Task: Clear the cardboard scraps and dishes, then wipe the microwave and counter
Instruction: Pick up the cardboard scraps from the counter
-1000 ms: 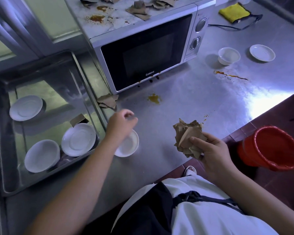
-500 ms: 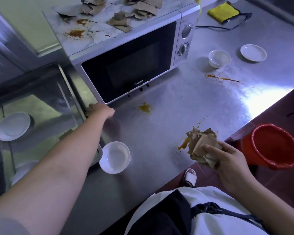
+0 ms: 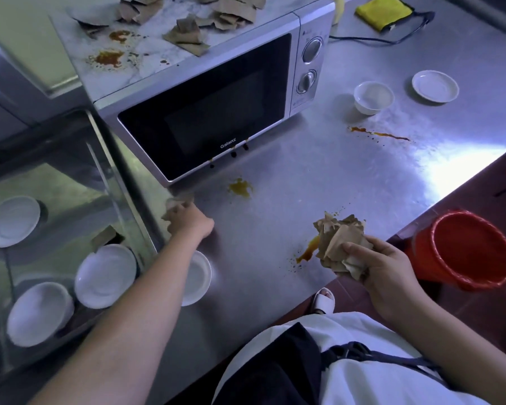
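Note:
My left hand grips a brown cardboard scrap just off the microwave's lower left corner. My right hand holds a wad of cardboard scraps above the counter's front edge. More scraps litter the stained microwave top. A white bowl sits on the counter, partly hidden under my left forearm. Another bowl and a saucer stand at the right. Brown spills mark the steel counter.
A steel sink at the left holds three white dishes and a cardboard scrap. A red bucket stands on the floor at the right. A yellow cloth and a black cord lie behind the microwave.
My left hand reached from the bowl to the scrap by the microwave's corner and closed on it, drawing back a little. My right hand kept its wad of scraps.

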{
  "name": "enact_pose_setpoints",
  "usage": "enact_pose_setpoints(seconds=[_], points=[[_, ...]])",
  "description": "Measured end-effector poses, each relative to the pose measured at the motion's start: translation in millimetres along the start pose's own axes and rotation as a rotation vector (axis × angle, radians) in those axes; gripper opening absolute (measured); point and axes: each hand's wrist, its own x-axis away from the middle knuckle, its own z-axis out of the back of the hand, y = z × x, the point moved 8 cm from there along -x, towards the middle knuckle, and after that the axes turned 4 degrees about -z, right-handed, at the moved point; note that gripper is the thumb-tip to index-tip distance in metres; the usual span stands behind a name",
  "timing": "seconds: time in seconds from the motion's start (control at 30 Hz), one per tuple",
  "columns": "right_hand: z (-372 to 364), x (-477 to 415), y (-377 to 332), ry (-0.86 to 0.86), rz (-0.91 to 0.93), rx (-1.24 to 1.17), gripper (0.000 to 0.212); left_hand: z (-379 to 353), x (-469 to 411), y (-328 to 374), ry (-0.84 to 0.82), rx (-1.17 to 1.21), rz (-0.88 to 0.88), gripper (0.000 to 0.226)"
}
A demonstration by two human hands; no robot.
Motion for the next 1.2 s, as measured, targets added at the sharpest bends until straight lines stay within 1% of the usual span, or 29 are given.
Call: enact_pose_setpoints(seconds=[0.07,0.23,0.3,0.37,0.4,0.43,0.47,0.5,0.57,0.6,0.73,0.8,0.87,0.97,1.07,1.17,1.2], points=[[-7,-5,0,-0.025,-0.016,-0.005,0.037,-16,19,15,-0.021,-0.007,-0.068,0.069],[-19,-15,1,-0.050,-0.055,-0.026,0.021,-43,51,44,-0.066,-0.058,-0.223,0.061],[-23,-17,0,-0.056,-0.068,-0.032,0.022,-51,61,52,-0.123,-0.059,-0.284,0.063],[-26,-19,-1,-0.059,-0.081,-0.040,0.024,-59,72,62,-0.184,0.011,-0.356,0.056],[-26,-19,-1,-0.058,-0.085,-0.043,0.024,-61,78,66,-0.185,0.079,-0.388,0.048],[-25,-19,-2,-0.056,-0.087,-0.046,0.024,-59,82,68,-0.152,0.160,-0.406,0.039],[-24,-20,-2,-0.053,-0.086,-0.049,0.024,-55,85,67,-0.096,0.237,-0.405,0.033],[-22,-20,-2,-0.048,-0.087,-0.051,0.024,-48,85,65,-0.027,0.293,-0.394,0.031],[-18,-20,-3,-0.037,-0.087,-0.058,0.023,-37,81,57,0.068,0.301,-0.388,0.039],[-15,-20,-2,-0.029,-0.089,-0.065,0.023,-35,78,54,0.063,0.268,-0.395,0.045],[-6,-16,1,-0.008,-0.102,-0.079,0.027,-51,74,53,-0.128,0.079,-0.455,0.073],[-1,-14,4,0.004,-0.106,-0.079,0.029,-63,76,57,-0.152,0.022,-0.502,0.079],[3,-10,5,0.014,-0.109,-0.076,0.028,-69,76,60,-0.105,0.025,-0.511,0.069],[7,-3,4,0.014,-0.097,-0.069,0.025,-71,77,62,-0.024,0.092,-0.495,0.044],[11,4,3,0.010,-0.081,-0.074,0.024,-77,79,63,-0.061,0.191,-0.468,0.033],[15,10,0,-0.016,-0.067,-0.092,0.023,-70,83,64,-0.046,0.303,-0.470,0.022],[15,11,-1,-0.035,-0.065,-0.090,0.024,-66,85,64,-0.048,0.374,-0.456,0.019]])
